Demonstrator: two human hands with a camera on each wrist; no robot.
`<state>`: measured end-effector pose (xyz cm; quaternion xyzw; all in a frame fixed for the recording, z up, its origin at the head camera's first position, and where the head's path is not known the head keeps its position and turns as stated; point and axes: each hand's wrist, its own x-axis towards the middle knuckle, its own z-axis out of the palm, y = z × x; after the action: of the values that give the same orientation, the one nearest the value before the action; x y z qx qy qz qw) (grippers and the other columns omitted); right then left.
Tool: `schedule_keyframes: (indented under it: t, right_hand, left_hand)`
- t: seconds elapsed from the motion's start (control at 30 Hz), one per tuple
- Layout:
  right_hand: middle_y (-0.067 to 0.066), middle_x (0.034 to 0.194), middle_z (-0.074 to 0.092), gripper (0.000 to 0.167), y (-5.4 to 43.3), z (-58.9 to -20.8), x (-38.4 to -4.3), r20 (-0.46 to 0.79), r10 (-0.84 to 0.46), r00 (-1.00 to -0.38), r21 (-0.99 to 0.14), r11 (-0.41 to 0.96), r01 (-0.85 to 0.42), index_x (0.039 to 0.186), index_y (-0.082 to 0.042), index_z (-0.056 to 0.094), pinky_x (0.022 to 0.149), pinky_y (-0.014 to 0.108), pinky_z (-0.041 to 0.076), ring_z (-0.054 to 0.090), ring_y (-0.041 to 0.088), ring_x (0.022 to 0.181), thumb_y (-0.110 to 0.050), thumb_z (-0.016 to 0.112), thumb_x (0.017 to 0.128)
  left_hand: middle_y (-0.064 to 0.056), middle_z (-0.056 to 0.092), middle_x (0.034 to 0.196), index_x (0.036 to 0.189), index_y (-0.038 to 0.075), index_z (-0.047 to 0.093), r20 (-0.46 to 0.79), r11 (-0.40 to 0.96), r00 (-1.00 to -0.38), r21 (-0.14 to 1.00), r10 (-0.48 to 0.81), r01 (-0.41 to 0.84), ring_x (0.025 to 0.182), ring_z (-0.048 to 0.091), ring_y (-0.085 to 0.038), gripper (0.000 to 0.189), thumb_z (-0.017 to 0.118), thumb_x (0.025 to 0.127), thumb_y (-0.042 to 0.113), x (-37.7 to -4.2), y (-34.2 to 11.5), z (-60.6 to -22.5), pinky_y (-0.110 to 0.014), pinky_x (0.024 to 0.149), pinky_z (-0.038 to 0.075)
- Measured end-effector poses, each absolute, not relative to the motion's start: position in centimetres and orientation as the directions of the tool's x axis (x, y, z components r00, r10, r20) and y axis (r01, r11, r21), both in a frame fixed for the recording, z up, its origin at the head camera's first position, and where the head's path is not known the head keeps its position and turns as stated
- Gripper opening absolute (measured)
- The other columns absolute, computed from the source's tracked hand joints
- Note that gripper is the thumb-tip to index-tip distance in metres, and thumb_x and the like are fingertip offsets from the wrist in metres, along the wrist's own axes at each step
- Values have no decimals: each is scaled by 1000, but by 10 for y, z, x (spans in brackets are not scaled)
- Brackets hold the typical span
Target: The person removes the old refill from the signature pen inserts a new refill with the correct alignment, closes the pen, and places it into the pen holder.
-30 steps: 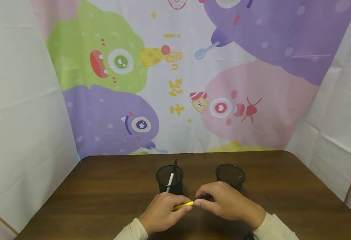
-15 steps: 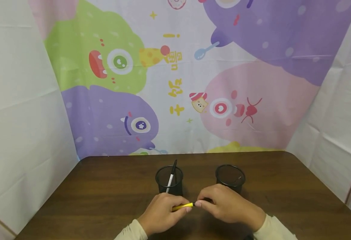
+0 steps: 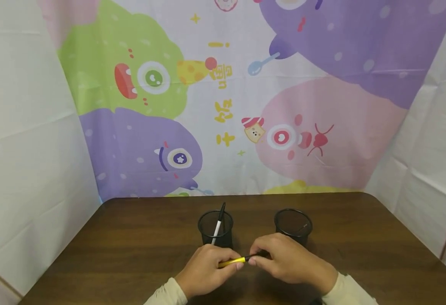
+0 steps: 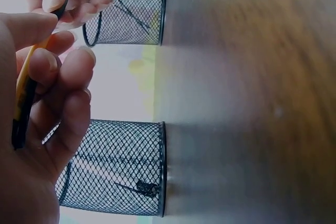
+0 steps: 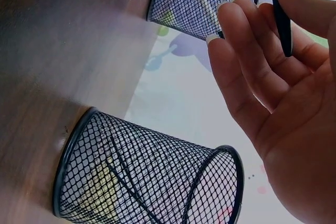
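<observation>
My left hand (image 3: 207,270) holds a slim pen with a yellow barrel (image 3: 232,262) in curled fingers, above the table's front middle. In the left wrist view the pen's dark rear end (image 4: 19,132) lies against the palm. My right hand (image 3: 288,260) pinches the pen's black tapered end (image 5: 284,24) between thumb and forefinger, its other fingers half extended. A short black stretch shows between the hands. Behind the left hand stands a black mesh pen holder (image 3: 223,242) with a white, black-topped pen (image 3: 217,226) leaning in it.
A second black mesh holder (image 3: 302,240) stands behind my right hand; thin dark lines (image 5: 128,177) show through its mesh. Both holders stand on a brown wooden table (image 3: 131,241). A cartoon-print cloth (image 3: 223,169) hangs behind, with white cloth at both sides.
My right hand has shifted slightly right, and more of the pen's black end shows between the hands. The left hand stays almost where it was.
</observation>
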<state>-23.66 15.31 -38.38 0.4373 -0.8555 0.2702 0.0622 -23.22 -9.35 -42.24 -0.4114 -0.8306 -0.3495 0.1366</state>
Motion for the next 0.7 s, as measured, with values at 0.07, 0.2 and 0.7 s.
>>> schedule_keyframes:
  t: [0.07, 0.2, 0.7]
  right_hand:
    - [-22, 87, 61, 6, 153, -384, -236, 344, -713, -611, -411, 471, -781, 95, -25, 68, 70, 23, 50, 56, -4, 77, -29, 67, 98]
    - [-22, 88, 61, 5, 153, -385, -235, 349, -709, -613, -415, 470, -779, 95, -25, 68, 70, 23, 50, 57, -3, 77, -28, 69, 97]
    - [-20, 84, 59, 11, 152, -386, -237, 387, -709, -590, -441, 419, -794, 93, -26, 61, 66, 22, 49, 55, -2, 72, -26, 73, 94]
  left_hand:
    - [22, 61, 74, 96, 20, 77, 515, 414, -624, 471, 587, 778, 58, 45, 11, 12, 69, 96, 29, -232, -93, -423, -11, 54, 41]
    - [22, 60, 74, 97, 20, 77, 516, 422, -629, 470, 581, 775, 58, 45, 11, 11, 70, 96, 28, -231, -93, -423, -11, 54, 41]
    - [22, 60, 72, 99, 17, 78, 468, 411, -658, 528, 590, 743, 56, 46, 10, 21, 66, 98, 34, -231, -96, -421, -13, 51, 41]
